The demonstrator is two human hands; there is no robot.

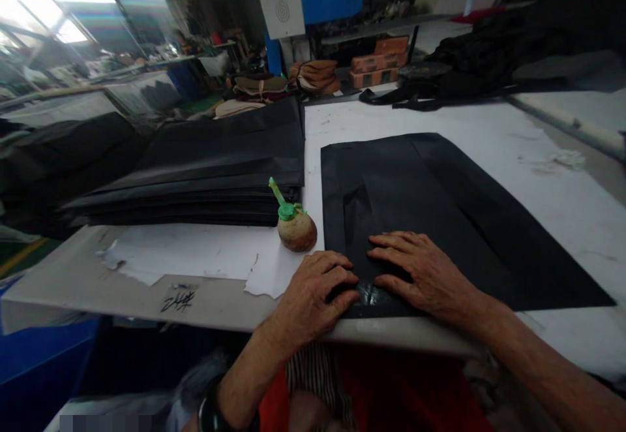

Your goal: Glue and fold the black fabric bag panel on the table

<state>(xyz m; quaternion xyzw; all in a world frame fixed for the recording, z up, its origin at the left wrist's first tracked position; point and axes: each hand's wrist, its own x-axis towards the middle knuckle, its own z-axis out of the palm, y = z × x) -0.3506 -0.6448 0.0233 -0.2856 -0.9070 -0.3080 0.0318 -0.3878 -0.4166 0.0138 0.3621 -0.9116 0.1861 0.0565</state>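
A black sheet of fabric or leather-like material (420, 197) lies flat on the white-covered table before me, with a small raised fold near its left side. My right hand (420, 269) rests on its near left part, fingers spread and palm down. At the sheet's near left corner, my left hand (320, 292) lies with its fingers slightly bent and apart, touching the edge. A shiny patch (369, 293) shows on the sheet between the two hands. Just beyond my left hand stands a round, whitish-brown pot (297, 231) with a green top and thin green spout.
A thick stack of black sheets (220, 151) lies to the left. Black straps (415, 99), brick-like blocks (379, 63) and folded brown cloths (315, 76) are at the back. Torn white paper (195, 249) covers part of the table, whose front edge (401, 335) runs close to me.
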